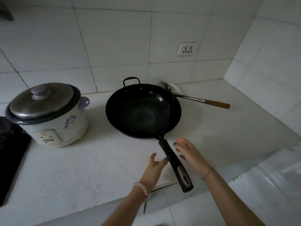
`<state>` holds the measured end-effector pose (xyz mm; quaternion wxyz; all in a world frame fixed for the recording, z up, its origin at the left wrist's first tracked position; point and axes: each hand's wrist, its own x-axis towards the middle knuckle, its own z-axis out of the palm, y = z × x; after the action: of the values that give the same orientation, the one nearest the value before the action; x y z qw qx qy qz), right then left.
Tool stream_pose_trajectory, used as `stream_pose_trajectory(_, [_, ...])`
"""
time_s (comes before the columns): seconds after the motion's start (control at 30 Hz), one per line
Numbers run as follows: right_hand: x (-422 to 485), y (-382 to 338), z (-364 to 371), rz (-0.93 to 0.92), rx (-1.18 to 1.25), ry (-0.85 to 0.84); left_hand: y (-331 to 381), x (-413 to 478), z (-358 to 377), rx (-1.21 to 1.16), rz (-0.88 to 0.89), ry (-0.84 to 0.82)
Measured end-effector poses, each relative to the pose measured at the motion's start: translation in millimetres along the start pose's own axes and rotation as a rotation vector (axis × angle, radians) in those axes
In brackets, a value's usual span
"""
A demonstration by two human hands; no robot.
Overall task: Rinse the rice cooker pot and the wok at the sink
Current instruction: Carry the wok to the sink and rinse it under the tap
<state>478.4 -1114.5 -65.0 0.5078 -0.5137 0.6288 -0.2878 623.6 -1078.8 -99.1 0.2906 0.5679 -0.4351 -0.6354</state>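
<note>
One black wok (143,110) sits on the white counter (81,168), right of the rice cooker (47,115), long handle (180,172) toward me. It looks rigid and front-heavy, so I'd grab the handle mid-length. My left hand (154,167) and right hand (190,154) flank it, fingers loosely spread, gripping nothing.

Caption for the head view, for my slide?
Left hand and right hand, both open, flank the wok handle on the white counter; lidded rice cooker at left.
</note>
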Motion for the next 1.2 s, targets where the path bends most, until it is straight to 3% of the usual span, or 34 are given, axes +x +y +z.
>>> stream_pose_trajectory(0.13, [34,3,8,0.161,0.143,-0.163,5,15,7,-0.181,-0.185,-0.067])
stream_pose_trajectory(0.3, [65,-2,21,0.435,0.594,-0.304,3,19,24,-0.326,-0.250,-0.154])
stream_pose_trajectory(0.53, [91,-7,35,0.598,0.695,-0.461,11,27,39,-0.764,-0.286,-0.038])
stream_pose_trajectory(0.63, [100,-5,40,0.626,0.714,-0.536,20,27,44,-0.860,-0.277,0.088])
stream_pose_trajectory(0.8, [107,-2,35,0.673,0.696,-0.722,29,26,54,-0.857,-0.329,0.282])
stream_pose_trajectory(1.2, [119,6,20,0.848,0.742,-0.845,46,47,100,-0.614,-0.297,0.645])
